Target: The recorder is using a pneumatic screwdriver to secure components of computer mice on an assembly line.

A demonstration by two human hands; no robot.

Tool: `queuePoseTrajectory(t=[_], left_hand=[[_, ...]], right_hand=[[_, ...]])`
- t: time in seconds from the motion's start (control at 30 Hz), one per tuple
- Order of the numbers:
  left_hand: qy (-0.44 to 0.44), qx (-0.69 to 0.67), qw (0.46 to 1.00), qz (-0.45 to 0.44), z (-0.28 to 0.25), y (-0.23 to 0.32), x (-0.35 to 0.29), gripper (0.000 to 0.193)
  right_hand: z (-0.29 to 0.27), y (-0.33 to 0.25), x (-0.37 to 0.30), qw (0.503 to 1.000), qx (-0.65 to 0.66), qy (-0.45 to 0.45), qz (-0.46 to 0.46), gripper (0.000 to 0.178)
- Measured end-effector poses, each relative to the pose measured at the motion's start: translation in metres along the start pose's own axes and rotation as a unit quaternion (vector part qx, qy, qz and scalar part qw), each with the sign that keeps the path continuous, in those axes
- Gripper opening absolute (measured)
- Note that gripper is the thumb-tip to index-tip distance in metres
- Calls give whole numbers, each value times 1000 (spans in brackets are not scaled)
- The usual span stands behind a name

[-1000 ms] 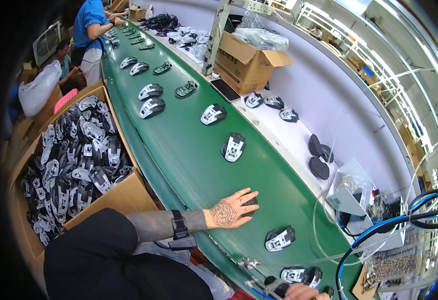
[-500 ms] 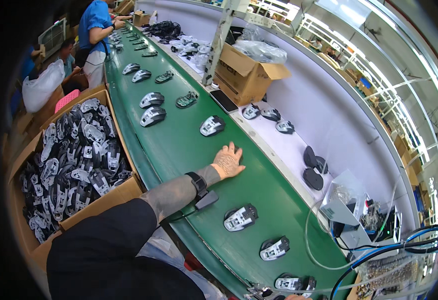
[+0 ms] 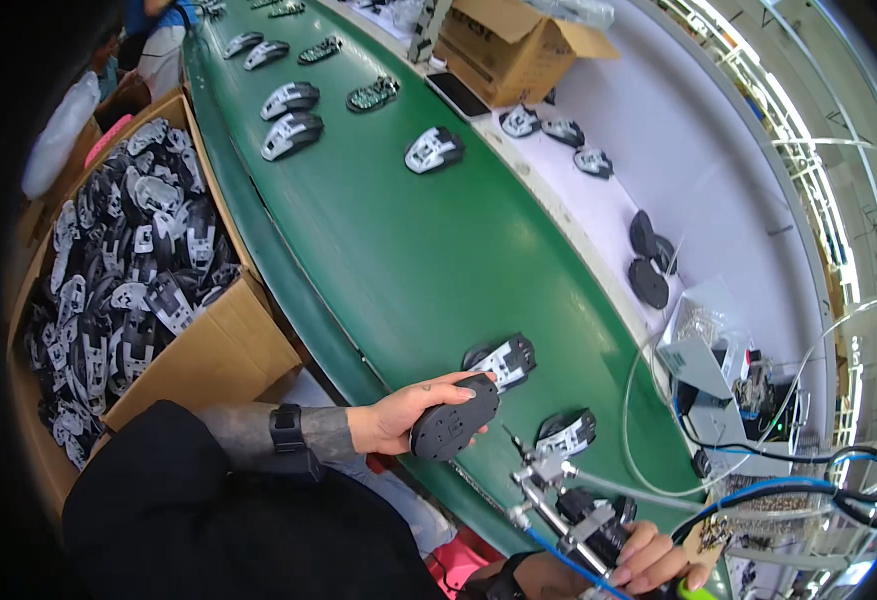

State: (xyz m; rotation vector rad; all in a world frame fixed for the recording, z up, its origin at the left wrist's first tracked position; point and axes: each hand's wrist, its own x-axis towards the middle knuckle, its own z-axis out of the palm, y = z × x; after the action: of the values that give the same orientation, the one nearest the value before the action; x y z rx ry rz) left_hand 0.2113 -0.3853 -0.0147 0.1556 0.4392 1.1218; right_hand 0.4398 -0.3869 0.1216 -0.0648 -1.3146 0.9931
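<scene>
My left hand (image 3: pixel 414 410) grips a computer mouse (image 3: pixel 456 418) with its black underside turned up, held over the near edge of the green conveyor belt (image 3: pixel 389 260). At the lower right, my right hand (image 3: pixel 654 562) has its fingers closed round a power screwdriver (image 3: pixel 591 520) with metal fittings and a blue hose. The screwdriver's thin tip points up and left, a short way from the mouse and apart from it. Just beyond the held mouse lies an open grey-and-black mouse part (image 3: pixel 504 362); another mouse part (image 3: pixel 567 432) rests nearer the screwdriver.
A cardboard box (image 3: pixel 209 350) full of mouse shells stands left of the belt. Farther up the belt lie more mouse shells (image 3: pixel 292 136) and a green circuit piece (image 3: pixel 373 94). A phone (image 3: pixel 459 94) and black round parts (image 3: pixel 649 283) sit on the side ledge; hoses (image 3: pixel 809 490) loop at right.
My left hand was open on the belt; it has come back toward me and now holds a mouse. My right hand and the screwdriver have come into view. The view has shifted down.
</scene>
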Motion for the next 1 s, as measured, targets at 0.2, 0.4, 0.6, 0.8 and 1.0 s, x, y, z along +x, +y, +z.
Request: queuePoseTrajectory(t=[0.2, 0.4, 0.6, 0.8, 1.0], left_hand=[[-32, 21, 999, -39, -5, -12, -11, 57], [-36, 70, 996, -32, -3, -12, -13, 56], [-25, 110, 993, -30, 4, -17, -15, 55], [-27, 200, 979, -37, 7, -11, -14, 53], [60, 60, 996, 8, 0, -6, 3, 47]], right_hand=[[5, 15, -1, 1000, 3, -3, 21, 47], [9, 7, -3, 999, -9, 20, 26, 45], [8, 11, -5, 999, 1, 42, 6, 44], [6, 10, -10, 998, -12, 61, -6, 45], [-10, -5, -18, 998, -32, 46, -31, 48]])
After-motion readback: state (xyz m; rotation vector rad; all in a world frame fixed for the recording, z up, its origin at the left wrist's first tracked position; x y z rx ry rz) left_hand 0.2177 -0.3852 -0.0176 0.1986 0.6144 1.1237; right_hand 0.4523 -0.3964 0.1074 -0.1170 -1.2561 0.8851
